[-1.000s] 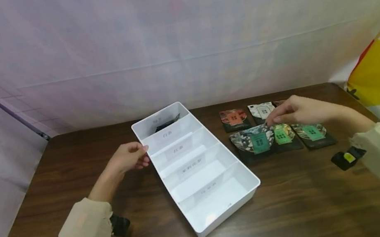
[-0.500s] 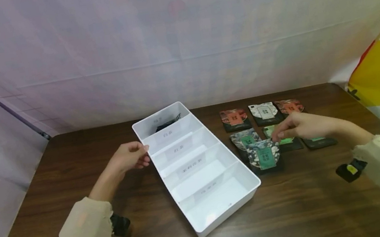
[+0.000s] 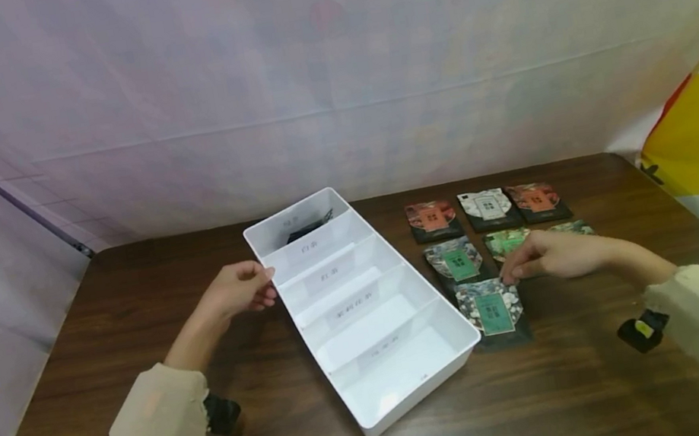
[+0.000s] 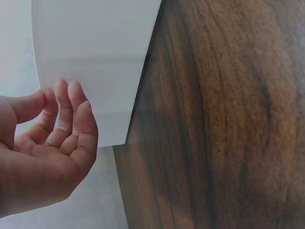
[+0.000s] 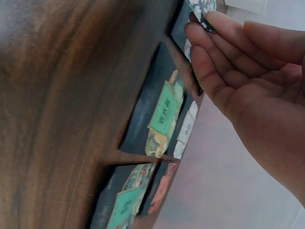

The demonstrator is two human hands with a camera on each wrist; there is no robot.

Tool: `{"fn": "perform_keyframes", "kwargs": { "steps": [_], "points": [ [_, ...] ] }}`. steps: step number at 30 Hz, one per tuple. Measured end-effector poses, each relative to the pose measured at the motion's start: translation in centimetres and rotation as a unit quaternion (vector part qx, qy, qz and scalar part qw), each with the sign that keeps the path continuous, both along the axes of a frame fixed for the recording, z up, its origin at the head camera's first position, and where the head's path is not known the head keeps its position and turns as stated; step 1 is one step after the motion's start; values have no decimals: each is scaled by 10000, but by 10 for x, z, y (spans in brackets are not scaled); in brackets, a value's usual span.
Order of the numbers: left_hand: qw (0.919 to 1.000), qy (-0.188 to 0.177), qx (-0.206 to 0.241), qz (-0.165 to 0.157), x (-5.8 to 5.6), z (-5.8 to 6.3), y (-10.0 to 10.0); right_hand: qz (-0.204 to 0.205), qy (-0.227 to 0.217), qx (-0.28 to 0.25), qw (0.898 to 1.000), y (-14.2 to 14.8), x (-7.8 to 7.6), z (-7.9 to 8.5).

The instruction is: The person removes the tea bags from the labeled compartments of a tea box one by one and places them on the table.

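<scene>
My left hand (image 3: 239, 289) pinches the left rim of a white divided box (image 3: 420, 393) between thumb and forefinger. The left wrist view shows this hand's other fingers (image 4: 87, 126) loosely bent beside the box's outer wall. To the right of the box, my right hand (image 3: 553, 255) pinches the upper right corner of a tea packet (image 3: 493, 311) with a green label and a black lower part. That packet is close to the box's right side; whether it touches the tabletop I cannot tell. In the right wrist view only a bit of the packet (image 5: 205, 12) shows at the fingertips.
Behind the held packet lies another green-labelled packet (image 3: 457, 262). My right hand partly covers a light-green packet (image 3: 508, 241). Red packets (image 3: 433, 219) and a white one (image 3: 488, 208) form the back row. Something black (image 3: 311, 229) lies in the box's far compartment.
My right hand has drawn the held packet off the one behind it and moved it toward me, so that packet now shows. My left hand stays on the box rim.
</scene>
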State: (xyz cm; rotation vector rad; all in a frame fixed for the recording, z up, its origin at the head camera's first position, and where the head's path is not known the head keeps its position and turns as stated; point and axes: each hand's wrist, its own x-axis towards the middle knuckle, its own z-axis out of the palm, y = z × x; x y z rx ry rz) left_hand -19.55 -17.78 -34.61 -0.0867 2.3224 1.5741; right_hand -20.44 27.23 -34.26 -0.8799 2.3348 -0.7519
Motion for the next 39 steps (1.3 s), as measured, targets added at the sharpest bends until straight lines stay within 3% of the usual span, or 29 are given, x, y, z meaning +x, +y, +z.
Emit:
{"fn": "perform_keyframes", "kwargs": {
  "steps": [5,21,39],
  "points": [
    [10000,-6,0,0,0,0,0,116,-38,-36,9999,0,0,-6],
    [10000,37,46,-50,0,0,0,-41,-64,52,10000,-6,5,-10],
    [10000,37,-1,-48,0,0,0,-85,105,-203,9997,-1,0,-6]
  ]
}}
